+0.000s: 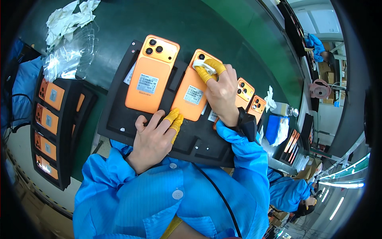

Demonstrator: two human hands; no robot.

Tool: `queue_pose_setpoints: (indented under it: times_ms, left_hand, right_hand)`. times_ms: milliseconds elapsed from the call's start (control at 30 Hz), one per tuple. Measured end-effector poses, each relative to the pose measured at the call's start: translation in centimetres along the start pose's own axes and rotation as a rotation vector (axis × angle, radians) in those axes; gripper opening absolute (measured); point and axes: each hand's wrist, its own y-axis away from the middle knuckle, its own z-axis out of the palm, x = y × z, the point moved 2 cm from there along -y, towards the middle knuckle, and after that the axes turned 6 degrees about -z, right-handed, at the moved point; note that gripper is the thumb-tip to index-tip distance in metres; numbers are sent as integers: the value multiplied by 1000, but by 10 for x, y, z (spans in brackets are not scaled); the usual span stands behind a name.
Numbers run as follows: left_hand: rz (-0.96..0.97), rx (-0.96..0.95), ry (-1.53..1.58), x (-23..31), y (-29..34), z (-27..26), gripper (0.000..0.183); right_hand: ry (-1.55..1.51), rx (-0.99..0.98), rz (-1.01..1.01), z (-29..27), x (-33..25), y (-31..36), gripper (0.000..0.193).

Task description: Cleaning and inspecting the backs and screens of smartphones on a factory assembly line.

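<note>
Head view: the right hand (pixel 223 92) is closed in a pinch on a white cloth (pixel 205 67), its fingertips in yellow finger cots (pixel 203 74). The cloth touches the camera end of an orange phone (pixel 192 81), which lies back up on a black tray (pixel 113 109) in front of the person. A pale printed label (pixel 194 95) is fixed to the back of this phone.

The left hand (pixel 153 137) is not clenched; its fingers are loosely bent, and the covered fingertips touch the near end of the same phone. Whether they press on it cannot be told.

A second phone (pixel 151 73) lies back up just left of the first, apart from it. Two further phones (pixel 258 104) lie to the right, one partly hidden by the right hand and wrist.

At the left stands a black rack (pixel 59 157) holding orange handsets (pixel 47 125). Crumpled white wipes (pixel 65 22) and clear plastic film (pixel 67 59) lie at the upper left of the green table (pixel 127 16).
</note>
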Motion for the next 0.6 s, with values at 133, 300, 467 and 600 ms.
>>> queue_pose_setpoints:
  times_ms: [133,300,467,600]
  left_hand:
    - [-9,-23,4,-1,0,0,15]
    - [1,-14,19,0,1,-1,13]
    - [-3,-4,17,-1,0,1,13]
    - [4,-2,16,0,0,2,14]
  right_hand:
    - [5,-11,-17,-8,-1,3,20]
    - [103,30,57,-13,17,2,30]
    - [76,-5,53,-14,13,7,32]
    - [79,-23,60,-16,16,11,31]
